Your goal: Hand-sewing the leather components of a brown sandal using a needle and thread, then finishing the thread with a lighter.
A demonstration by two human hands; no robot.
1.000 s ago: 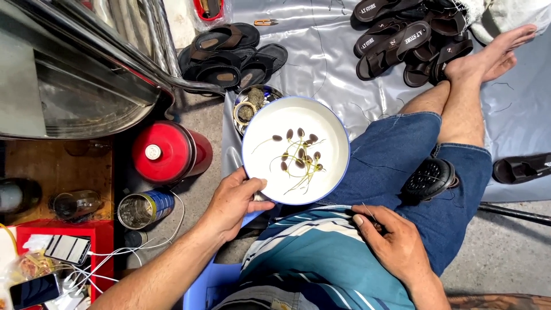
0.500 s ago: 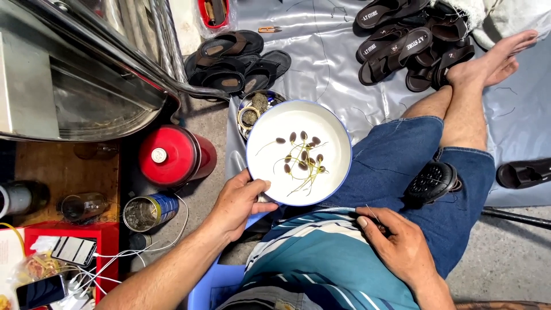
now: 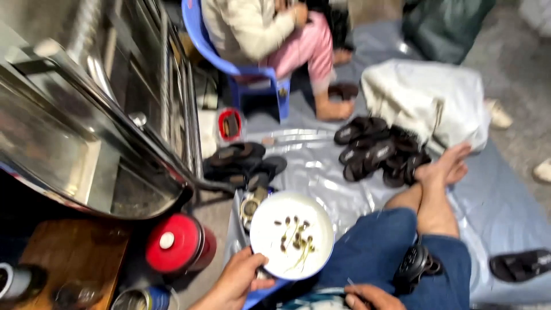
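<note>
My left hand [image 3: 238,281] grips the near rim of a round white plate [image 3: 264,221] held level over my lap. Several small dark seeds with thin pale sprouts [image 3: 295,236] lie in its middle. My right hand [image 3: 367,297] rests at the bottom edge on my blue-jeaned thigh, pinching a thin pointed tool whose tip just shows. A black sandal [image 3: 414,265] lies on my right thigh. My bare foot [image 3: 445,166] stretches out onto the silver sheet [image 3: 321,172].
A red lidded jar [image 3: 175,244] and a tin can [image 3: 140,299] stand at left, under a steel counter [image 3: 86,155]. Piles of dark sandals [image 3: 379,152] lie on the sheet. Another person sits on a blue chair [image 3: 252,80] beyond. A white bundle [image 3: 425,100] lies at right.
The view has tilted up and away, bringing the seated person and white bundle into sight. The plate stays in my left hand, now low in the frame; my right hand is mostly cut off.
</note>
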